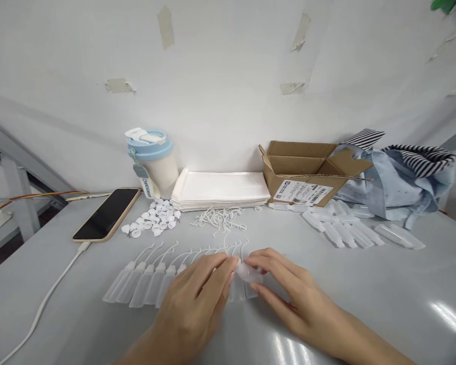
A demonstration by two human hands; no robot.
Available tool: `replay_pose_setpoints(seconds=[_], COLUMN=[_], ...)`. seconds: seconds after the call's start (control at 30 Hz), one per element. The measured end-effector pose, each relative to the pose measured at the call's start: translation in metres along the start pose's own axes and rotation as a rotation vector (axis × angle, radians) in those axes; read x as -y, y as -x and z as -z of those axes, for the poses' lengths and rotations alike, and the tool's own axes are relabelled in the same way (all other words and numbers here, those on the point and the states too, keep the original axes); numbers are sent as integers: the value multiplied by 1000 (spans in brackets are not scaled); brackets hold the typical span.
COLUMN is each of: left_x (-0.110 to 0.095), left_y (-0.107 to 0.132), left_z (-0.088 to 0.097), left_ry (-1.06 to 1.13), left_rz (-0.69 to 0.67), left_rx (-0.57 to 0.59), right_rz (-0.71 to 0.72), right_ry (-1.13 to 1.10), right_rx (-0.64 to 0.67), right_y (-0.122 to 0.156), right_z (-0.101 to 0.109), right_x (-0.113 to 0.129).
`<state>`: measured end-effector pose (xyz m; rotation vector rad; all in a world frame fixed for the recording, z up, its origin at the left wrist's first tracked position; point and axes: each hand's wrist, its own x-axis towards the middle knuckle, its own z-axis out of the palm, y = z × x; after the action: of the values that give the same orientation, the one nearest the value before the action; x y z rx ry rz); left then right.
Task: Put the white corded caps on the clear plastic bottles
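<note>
My left hand point(197, 299) and my right hand point(289, 294) meet over the near middle of the grey table point(365, 299). Together their fingertips pinch a small translucent squeeze bottle point(250, 274). It lies at the right end of a row of several like bottles with thin nozzles point(148, 279). My left hand covers part of that row. A pile of small white caps point(154, 220) and a tangle of thin white needle tips point(220, 219) lie just beyond the row.
A phone point(107, 214) on a white cable lies at the left. A blue-lidded cup point(154, 162), a stack of white bags point(220, 190) and an open cardboard box point(307, 170) stand along the wall. Loose bottles point(342, 225) and crumpled clothing point(399, 180) lie at the right.
</note>
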<state>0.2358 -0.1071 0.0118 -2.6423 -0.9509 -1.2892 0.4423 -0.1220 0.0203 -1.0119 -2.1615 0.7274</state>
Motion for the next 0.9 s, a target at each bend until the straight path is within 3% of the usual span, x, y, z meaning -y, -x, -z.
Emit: replay_pose_setpoints(seconds=[0.17,0.5,0.73,0.9], left_x=[0,-3,-4,-6], left_y=[-1,1,7,4], left_z=[5,4,-1,-2], left_ry=[-15,22,36,100], left_rz=[-103,-15,32,71], left_rx=[-15,-49,-58,-67], right_rz=[-7,44,-30,-154], right_ry=[33,-85,-143,-275], right_rx=[-20,-59,-151,-120], right_y=[5,1,1,3], right_z=[-7,-7,-8,-8], right_x=[-1,5,5,7])
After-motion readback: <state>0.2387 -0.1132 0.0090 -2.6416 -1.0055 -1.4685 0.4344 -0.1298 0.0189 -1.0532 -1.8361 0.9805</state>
